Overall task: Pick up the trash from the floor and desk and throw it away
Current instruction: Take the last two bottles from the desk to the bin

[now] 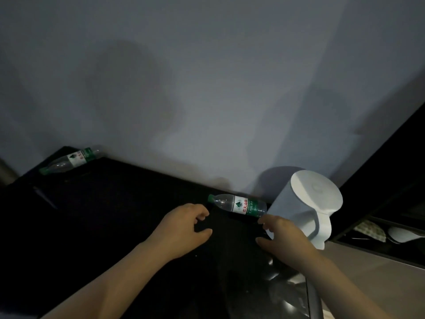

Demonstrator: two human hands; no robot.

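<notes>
Head view: the water bottle [239,205] lies on the dark desk [103,215] at 12 o'clock of the hands, its base hidden by the white kettle [305,208]. The second bottle [69,161] lies at 10 o'clock. Left hand [184,226]: fingers loosely curled, empty. Right hand [285,238]: fingers curled; cannot tell if they pinch the dark bag [276,291].

Wall [207,77]: plain grey-white; soft broad shadows across it
Desk [103,215]: dark, glossy; back edge against the wall
Right side: dark shelf unit [391,240] with an open compartment
Light: dim; brightest low on the wall
</notes>
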